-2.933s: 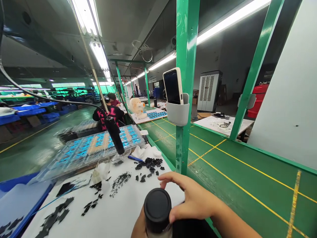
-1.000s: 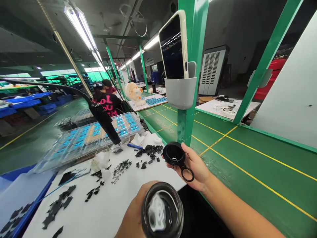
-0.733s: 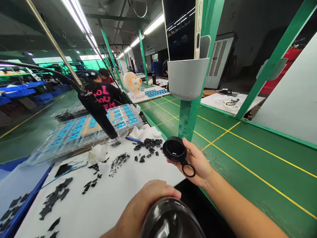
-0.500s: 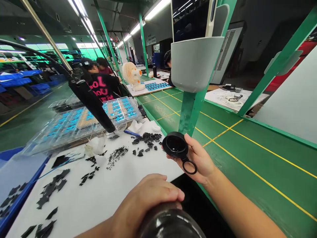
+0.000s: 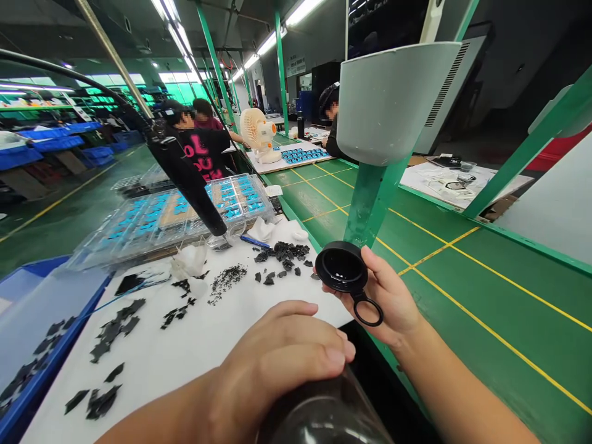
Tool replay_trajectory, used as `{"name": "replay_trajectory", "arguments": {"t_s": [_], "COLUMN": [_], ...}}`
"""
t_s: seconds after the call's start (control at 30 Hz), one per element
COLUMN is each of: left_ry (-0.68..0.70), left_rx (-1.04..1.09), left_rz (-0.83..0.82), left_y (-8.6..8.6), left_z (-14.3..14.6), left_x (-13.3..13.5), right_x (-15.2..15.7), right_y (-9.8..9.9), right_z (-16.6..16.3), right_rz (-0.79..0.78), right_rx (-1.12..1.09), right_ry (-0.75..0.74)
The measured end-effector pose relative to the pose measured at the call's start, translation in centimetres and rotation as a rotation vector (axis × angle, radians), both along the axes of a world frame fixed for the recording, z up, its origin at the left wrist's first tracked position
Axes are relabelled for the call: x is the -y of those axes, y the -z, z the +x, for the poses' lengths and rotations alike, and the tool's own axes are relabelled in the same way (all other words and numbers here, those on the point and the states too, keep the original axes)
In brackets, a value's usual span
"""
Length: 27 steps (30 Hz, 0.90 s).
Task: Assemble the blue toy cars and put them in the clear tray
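Note:
In my right hand [image 5: 391, 296] is a round black bottle lid [image 5: 341, 266], its hollow inner side facing me and a carrying ring hanging below it. My thumb and fingers grip the lid by its rim. Close to me at the bottom, a dark see-through bottle [image 5: 324, 419] stands under my left hand [image 5: 287, 345]. The fingers of that hand curl over the bottle's upper end, hiding its mouth. The lid is apart from the bottle, above and to the right of it.
Black scraps [image 5: 115, 330] and small black bits [image 5: 226, 280] lie on the white tabletop [image 5: 185, 364]. A blue bin [image 5: 95, 308] stands at left, beyond it clear trays [image 5: 176, 209] with blue pieces. A black nozzle [image 5: 194, 191] and grey holder [image 5: 393, 105] overhang. Co-workers [image 5: 203, 145] sit farther off.
My view has shifted slightly, so the table and holder appear farther right. More of my left hand shows over the bottle. The lid stays in my right hand.

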<state>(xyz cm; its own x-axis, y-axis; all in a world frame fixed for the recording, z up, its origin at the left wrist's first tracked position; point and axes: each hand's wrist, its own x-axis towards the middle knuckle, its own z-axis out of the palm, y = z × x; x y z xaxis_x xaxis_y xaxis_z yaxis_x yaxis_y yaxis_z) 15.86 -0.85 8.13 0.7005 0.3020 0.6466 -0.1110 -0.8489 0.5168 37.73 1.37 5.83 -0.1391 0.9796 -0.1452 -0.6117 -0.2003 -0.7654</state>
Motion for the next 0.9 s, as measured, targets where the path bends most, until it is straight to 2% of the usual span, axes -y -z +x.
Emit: {"name": "replay_trajectory", "arguments": {"t_s": [0.27,0.9], "left_ry": [0.011,-0.027], "left_rx": [0.039,0.042], "left_rz": [0.192,0.259], "left_y": [-1.6,-2.7], "left_z": [0.2,-0.1], "left_x": [-0.9,-0.7], "right_x": [0.2,0.3], "right_y": [-0.2,-0.3], "right_z": [0.2,0.4], "right_rz": [-0.007,-0.06], "right_rx": [0.036,0.024], "right_ry": [-0.023,-0.023]}}
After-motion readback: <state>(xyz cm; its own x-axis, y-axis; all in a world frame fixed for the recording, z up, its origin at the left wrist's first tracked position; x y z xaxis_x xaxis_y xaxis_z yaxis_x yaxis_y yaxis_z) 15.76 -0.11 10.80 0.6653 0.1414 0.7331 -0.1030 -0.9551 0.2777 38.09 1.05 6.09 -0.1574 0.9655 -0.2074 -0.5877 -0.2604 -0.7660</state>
